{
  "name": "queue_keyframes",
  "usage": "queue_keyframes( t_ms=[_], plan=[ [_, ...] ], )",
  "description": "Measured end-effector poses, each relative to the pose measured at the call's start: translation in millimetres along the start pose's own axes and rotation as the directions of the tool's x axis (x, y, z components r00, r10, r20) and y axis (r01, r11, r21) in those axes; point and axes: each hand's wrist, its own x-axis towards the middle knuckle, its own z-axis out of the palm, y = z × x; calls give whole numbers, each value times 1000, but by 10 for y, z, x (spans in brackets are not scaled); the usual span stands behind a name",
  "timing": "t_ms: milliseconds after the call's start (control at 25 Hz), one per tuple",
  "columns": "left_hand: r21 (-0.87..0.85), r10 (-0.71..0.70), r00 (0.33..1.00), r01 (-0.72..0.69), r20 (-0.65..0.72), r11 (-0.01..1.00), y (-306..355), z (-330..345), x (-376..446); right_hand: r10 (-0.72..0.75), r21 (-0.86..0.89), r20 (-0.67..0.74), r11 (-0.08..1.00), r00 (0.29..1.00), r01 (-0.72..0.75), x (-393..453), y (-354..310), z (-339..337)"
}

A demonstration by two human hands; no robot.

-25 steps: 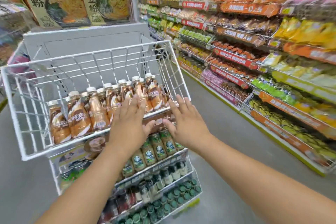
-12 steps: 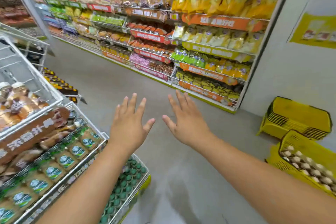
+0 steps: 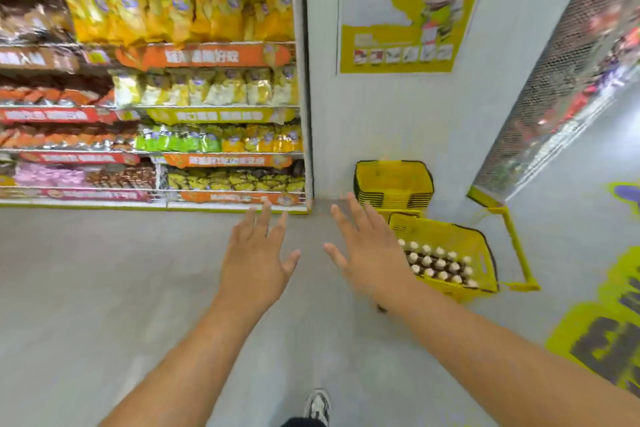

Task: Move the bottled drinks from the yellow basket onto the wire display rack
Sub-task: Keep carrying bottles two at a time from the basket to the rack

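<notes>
Since the view has swung away from the wire display rack, which was in front of the hands a second ago and is now out of sight, the person is turned toward the wall corner and the stock on the floor. Far beyond the left hand [image 3: 254, 255] stand the snack shelves [image 3: 149, 107], blurred by the motion. Beyond the right hand [image 3: 372, 253] a stack of empty yellow baskets [image 3: 393, 184] sits against the wall. Just to the right of the right hand, and partly hidden behind it, lies the yellow basket [image 3: 460, 236] on the floor, with its bottled drinks [image 3: 438, 262] standing upright in close rows, white caps up. Both hands are spread flat with straight fingers, so each grip is free and holds nothing. I judge that one load is finished and the return trip for more bottles has begun. Many bottles remain, so the task looks far from done.
</notes>
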Motion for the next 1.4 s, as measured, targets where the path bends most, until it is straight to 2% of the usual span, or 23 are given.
queue_keyframes(
  t_ms=[160,320,440,600,760,1000,1160,1400],
  plan=[
    [-78,188,982,-185,26,980,476,358,1004,229,-90,50,970,972,-224,269,725,101],
    [-117,386,920,-376,73,919,1026,620,1817,428,-44,54,904,902,-426,378,1292,166],
    [-149,494,866,-480,77,865,1472,764,2219,525,-40,73,851,848,-523,387,1697,234],
    [-166,544,836,-527,79,834,2068,955,2660,562,-29,76,827,823,-562,481,2336,202],
    [-179,533,839,-510,113,841,2632,1250,3059,552,-12,117,832,826,-554,681,3082,290],
    [-221,408,871,-355,275,908,3303,1913,3472,427,47,276,889,861,-456,970,4304,714],
    [-268,332,855,-237,398,934,3503,2352,3596,316,79,416,921,853,-380,1105,4782,1095],
    [-341,247,794,-54,555,939,3624,3558,3909,244,181,548,899,800,-398,1610,5281,2224]
  ],
)
